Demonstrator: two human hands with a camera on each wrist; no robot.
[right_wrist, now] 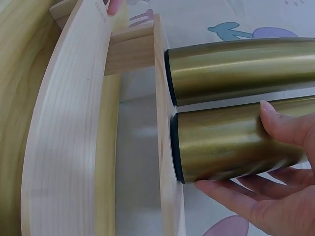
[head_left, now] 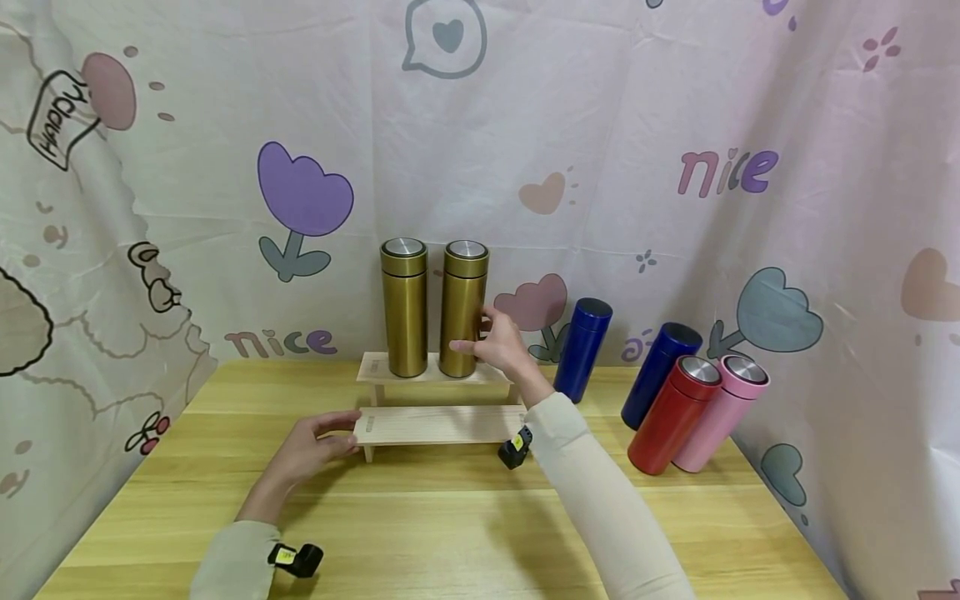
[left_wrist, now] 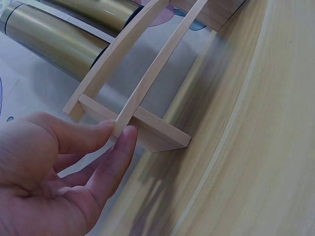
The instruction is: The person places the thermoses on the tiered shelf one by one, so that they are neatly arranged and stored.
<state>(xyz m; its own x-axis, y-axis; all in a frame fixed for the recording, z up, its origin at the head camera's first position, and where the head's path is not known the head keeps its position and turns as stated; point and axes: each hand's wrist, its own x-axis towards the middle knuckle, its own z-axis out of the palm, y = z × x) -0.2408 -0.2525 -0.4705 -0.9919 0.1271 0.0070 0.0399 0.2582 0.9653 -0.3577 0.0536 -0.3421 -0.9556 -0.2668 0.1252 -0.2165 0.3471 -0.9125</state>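
Observation:
Two gold thermos bottles stand upright side by side on the upper step of a pale wooden two-step stand (head_left: 442,426). My right hand (head_left: 504,343) grips the right gold bottle (head_left: 462,304), thumb in front and fingers along its right side. To its left is the other gold bottle (head_left: 406,321), with a narrow gap between the two. At the left end of the lower step, my left hand (head_left: 311,448) pinches the board's corner between thumb and fingertip, seen close in the left wrist view. Both bottle bases rest on the upper board (right_wrist: 165,147) in the right wrist view.
Right of the stand are two blue bottles (head_left: 582,350) (head_left: 662,375), a red bottle (head_left: 675,415) and a pink bottle (head_left: 722,412), the red one partly covering the pink. A printed curtain (head_left: 442,150) hangs behind the wooden table (head_left: 420,533).

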